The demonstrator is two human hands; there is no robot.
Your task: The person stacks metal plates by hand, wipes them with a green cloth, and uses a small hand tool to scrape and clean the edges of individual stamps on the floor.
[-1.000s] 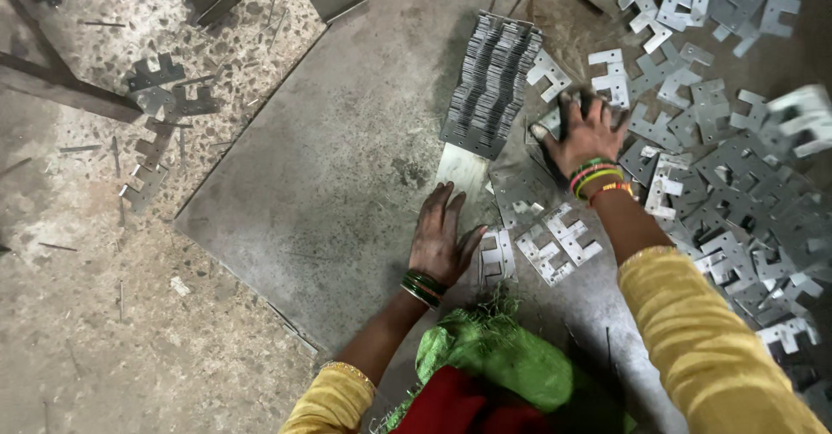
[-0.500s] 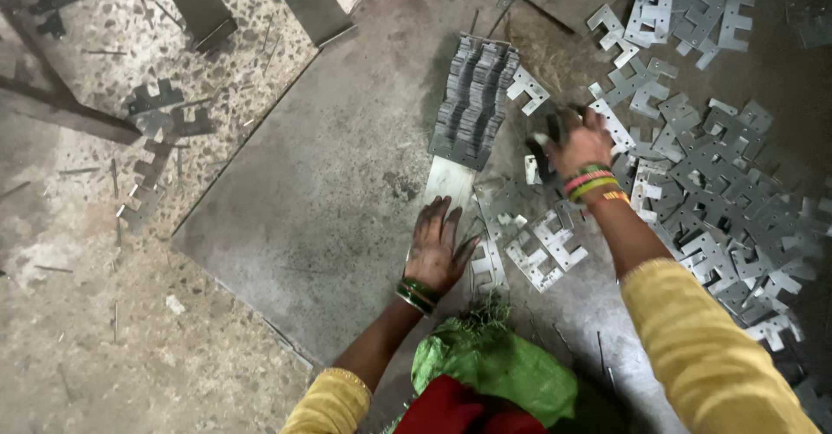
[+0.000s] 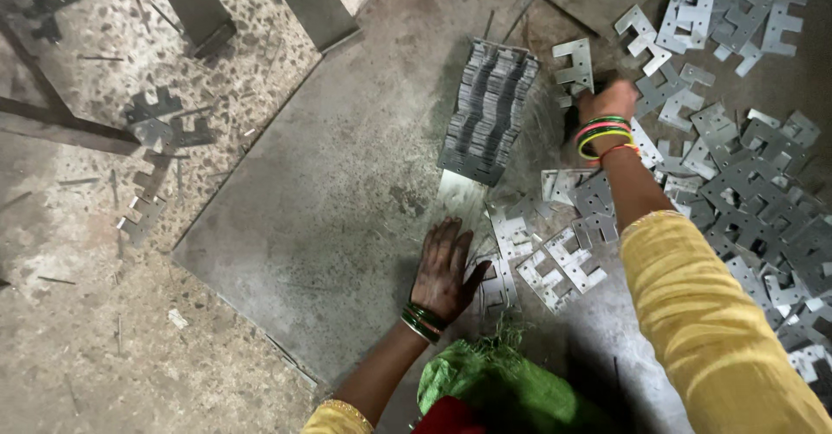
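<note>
While left hand (image 3: 444,269) rests flat, right hand (image 3: 607,100) grips a metal plate (image 3: 575,63).

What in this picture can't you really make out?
- Head view: right hand fingers, bent away behind the wrist; its grip on the metal piece is unclear.
- Loose metal pieces, cut off by the right edge.
- Under the left hand: hidden by the palm.
</note>
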